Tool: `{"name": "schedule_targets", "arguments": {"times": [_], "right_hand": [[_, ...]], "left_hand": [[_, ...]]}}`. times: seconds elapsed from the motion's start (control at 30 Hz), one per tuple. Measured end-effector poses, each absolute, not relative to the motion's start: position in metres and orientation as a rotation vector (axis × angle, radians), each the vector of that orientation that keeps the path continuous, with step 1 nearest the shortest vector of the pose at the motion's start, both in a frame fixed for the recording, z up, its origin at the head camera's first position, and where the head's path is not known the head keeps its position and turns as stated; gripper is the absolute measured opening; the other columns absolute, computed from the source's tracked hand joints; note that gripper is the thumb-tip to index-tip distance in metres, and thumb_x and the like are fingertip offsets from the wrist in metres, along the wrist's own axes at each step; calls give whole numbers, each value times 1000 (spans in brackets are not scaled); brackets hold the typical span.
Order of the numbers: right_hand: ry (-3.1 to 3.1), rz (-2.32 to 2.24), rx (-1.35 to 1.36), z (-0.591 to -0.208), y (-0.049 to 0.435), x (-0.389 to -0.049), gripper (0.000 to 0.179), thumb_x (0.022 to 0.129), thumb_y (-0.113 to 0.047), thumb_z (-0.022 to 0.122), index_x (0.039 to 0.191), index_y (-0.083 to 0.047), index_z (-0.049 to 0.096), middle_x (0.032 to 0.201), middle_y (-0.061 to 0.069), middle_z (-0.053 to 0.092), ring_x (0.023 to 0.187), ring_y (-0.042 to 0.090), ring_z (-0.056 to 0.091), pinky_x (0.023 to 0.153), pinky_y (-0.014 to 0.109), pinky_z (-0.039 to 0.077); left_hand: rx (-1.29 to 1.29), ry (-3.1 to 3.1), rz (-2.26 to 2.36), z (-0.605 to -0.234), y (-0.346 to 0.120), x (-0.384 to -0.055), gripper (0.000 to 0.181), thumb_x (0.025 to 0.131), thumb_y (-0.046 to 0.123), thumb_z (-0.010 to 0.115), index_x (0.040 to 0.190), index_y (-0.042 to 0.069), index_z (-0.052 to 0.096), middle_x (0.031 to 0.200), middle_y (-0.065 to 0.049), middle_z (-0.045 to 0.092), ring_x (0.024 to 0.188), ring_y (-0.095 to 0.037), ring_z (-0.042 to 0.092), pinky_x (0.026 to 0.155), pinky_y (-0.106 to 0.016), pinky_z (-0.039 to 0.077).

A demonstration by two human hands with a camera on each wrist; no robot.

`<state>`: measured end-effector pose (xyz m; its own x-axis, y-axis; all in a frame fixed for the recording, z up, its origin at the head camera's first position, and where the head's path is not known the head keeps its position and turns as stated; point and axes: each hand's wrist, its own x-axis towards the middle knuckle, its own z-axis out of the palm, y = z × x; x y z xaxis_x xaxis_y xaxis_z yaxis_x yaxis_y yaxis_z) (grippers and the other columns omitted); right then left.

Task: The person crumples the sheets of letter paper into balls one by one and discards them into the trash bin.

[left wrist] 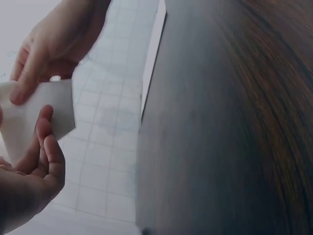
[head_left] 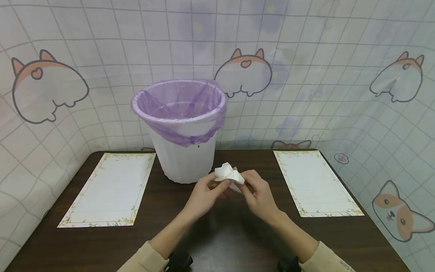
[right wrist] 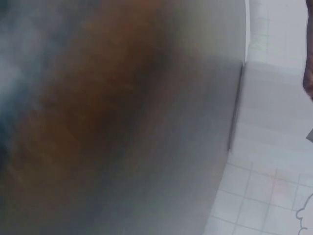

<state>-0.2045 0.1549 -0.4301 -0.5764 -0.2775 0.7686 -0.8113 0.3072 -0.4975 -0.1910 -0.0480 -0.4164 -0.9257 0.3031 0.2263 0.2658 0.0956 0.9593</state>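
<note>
Centrally, just below the middle of the frame, a person's left hand [head_left: 204, 194] and right hand [head_left: 259, 194] meet over a dark brown table [head_left: 163, 241], both pinching one crumpled piece of white paper [head_left: 227, 173] between thumb and fingers. The paper is held up at the fingertips, its upper part bunched; in the left wrist view, at the left edge, it shows a flat pale side with straight edges, and the right wrist view barely catches the hands. Cream sleeves [head_left: 147, 258] enter from the bottom edge. Just behind the hands, left of centre, stands an upright white bin [head_left: 181, 162] with a purple liner [head_left: 163, 130] folded over its rim. A flower-bordered sheet [head_left: 108, 189] lies at lower left, and a similar page [head_left: 316, 185] at right. Across the top, a white gridded backdrop [head_left: 312, 32] carries cartoon dogs [head_left: 242, 73]
</note>
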Motion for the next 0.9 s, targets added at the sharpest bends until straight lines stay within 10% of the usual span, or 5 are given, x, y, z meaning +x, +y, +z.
{"name": "schedule_targets", "arguments": {"times": [0.53, 0.9], "right_hand": [[-2062, 1669, 905, -418, 152, -193, 32, 94, 9, 69, 124, -1, 64, 119, 12, 67, 101, 17, 65, 88, 31, 56], [-2009, 1755, 826, -406, 149, -195, 11, 98, 6, 64, 104, -1, 70, 100, 10, 67, 91, 19, 64, 80, 28, 55]], "left_hand": [[740, 2133, 2378, -419, -40, -193, 26, 101, 14, 68, 126, 6, 70, 122, -6, 72, 104, -25, 70, 86, -40, 58], [743, 2187, 2353, -419, -30, -188, 22, 106, 18, 60, 117, 2, 70, 107, -8, 68, 88, -33, 70, 87, -52, 56]]}}
